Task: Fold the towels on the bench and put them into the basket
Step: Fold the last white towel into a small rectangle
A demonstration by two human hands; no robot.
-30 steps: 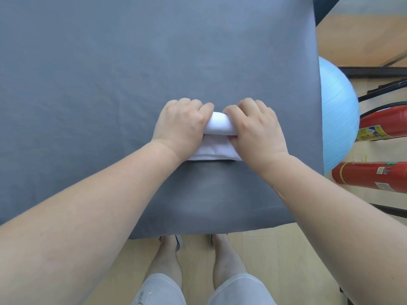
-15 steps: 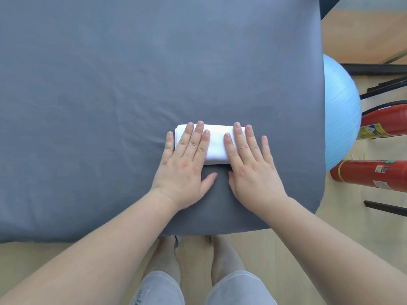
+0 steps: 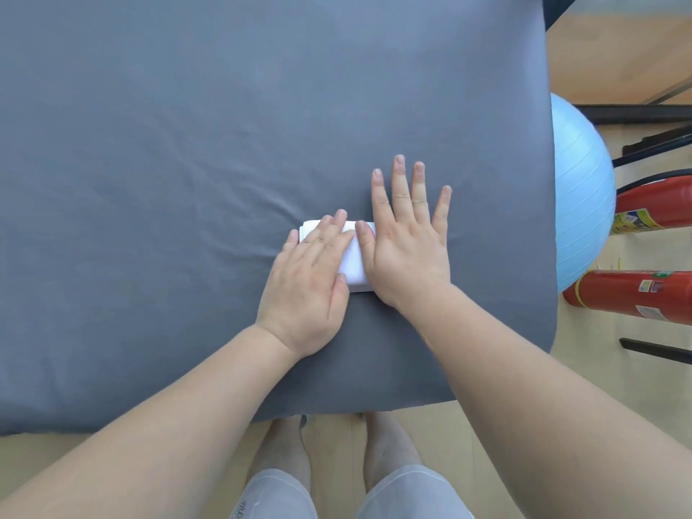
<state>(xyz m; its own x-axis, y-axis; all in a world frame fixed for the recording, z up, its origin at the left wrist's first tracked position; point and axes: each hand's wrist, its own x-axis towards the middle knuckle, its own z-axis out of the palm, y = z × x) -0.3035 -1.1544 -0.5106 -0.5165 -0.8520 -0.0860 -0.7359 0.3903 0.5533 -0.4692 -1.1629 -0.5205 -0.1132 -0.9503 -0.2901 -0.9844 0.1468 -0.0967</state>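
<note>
Left hand (image 3: 307, 290) flat on folded towel (image 3: 354, 265), right hand (image 3: 408, 241) splayed

No text can be read in full. A yellow label (image 3: 633, 221) w/ dark print is seen on the upper red extinguisher (image 3: 662, 202), but the print is too small & blurred. Small white/green stickers (image 3: 647, 286) are carried by the lower extinguisher (image 3: 614, 297); also illegible. Faint script lettering (image 3: 241, 508) is printed on the shorts (image 3: 277, 494), left leg, cut off at btm edge, not readable.
</note>
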